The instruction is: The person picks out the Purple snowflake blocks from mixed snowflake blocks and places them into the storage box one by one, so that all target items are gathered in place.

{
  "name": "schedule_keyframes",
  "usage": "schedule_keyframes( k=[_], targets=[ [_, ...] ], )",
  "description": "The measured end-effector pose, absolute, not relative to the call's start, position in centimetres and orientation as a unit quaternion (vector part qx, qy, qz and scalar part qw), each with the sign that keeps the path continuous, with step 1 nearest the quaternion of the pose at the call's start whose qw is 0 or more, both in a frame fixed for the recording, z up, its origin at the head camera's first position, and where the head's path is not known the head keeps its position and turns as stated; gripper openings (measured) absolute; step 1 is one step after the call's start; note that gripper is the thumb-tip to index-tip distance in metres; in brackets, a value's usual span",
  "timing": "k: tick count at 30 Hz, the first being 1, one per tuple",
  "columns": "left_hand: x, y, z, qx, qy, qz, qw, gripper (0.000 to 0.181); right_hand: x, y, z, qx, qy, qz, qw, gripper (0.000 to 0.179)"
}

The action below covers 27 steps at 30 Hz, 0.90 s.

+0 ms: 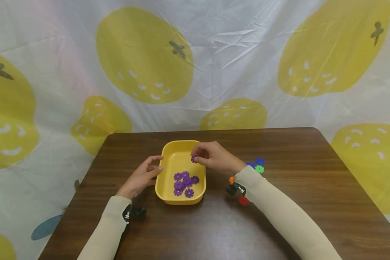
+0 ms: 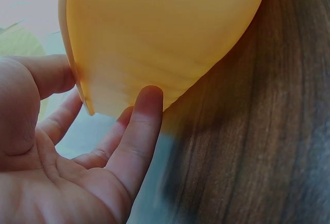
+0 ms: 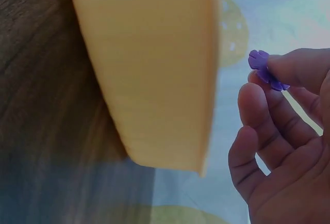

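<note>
In the head view, a yellow tray (image 1: 168, 169) stands on the table with several purple notched discs (image 1: 189, 193) lying in its near half. My left hand (image 1: 143, 177) holds the tray's left side, with fingertips over the rim and other fingers against the outer wall. The left wrist view shows those fingers touching the tray wall (image 2: 165, 28). My right hand (image 1: 216, 157) is above the tray's right rim, pinching a purple notched disc (image 3: 262, 69) between thumb and fingers. The right wrist view has this disc apart from the tray wall (image 3: 149, 79).
Right of the tray, near the right forearm, lie loose discs: blue (image 1: 260, 161), green (image 1: 259, 169), orange (image 1: 231, 180) and red (image 1: 243, 200). The sleeve partly hides this area. A fruit-patterned curtain (image 1: 234, 65) hangs behind the brown table (image 1: 214, 231).
</note>
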State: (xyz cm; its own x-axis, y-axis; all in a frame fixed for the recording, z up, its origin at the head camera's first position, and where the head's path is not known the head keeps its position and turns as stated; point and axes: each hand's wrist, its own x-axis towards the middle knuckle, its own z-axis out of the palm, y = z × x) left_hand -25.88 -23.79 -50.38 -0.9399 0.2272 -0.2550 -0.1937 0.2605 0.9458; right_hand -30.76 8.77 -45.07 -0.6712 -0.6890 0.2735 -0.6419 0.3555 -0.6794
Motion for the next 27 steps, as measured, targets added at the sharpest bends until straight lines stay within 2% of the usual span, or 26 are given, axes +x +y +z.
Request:
schedule_keyframes(
  k=[21,27],
  targets=[
    [-25.8,-23.8,-50.4,0.013,0.772,0.611,0.173,0.050,-31.1,6.6,-47.0,-0.444,0.847,-0.291,0.028,0.008],
    [-25.8,-23.7,-50.4,0.012,0.772,0.611,0.172,0.051,-30.9,6.6,-46.8,-0.445,0.849,-0.283,0.022,0.016]
  ],
)
